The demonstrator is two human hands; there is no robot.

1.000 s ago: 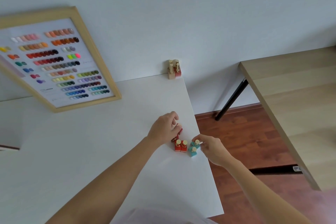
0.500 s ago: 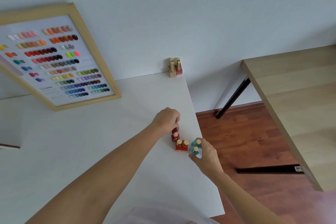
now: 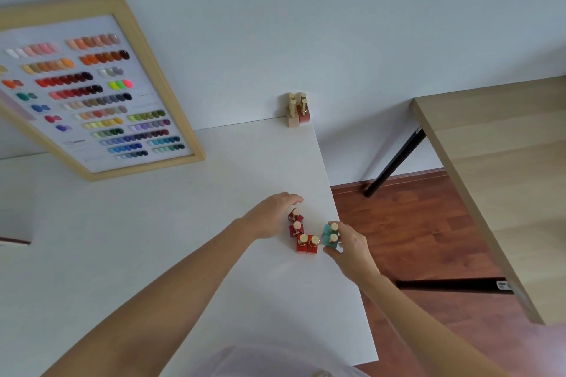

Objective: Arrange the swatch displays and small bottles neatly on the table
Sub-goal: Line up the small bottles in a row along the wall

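The teal bottles [image 3: 330,234] now sit upright as a pair near the surface's [image 3: 183,254] right edge, just beside the red bottles [image 3: 301,232]; a second ago they lay looser. My right hand [image 3: 349,249] has closed in, fingers [image 3: 332,251] pinching the teal pair's sides. My left hand [image 3: 272,216] rests behind the far red bottle with fingers spread, holding nothing. I judge the cluster is nearly squared. The swatch board [image 3: 92,95] leans on the wall; more bottles [image 3: 297,110] wait at the far corner.
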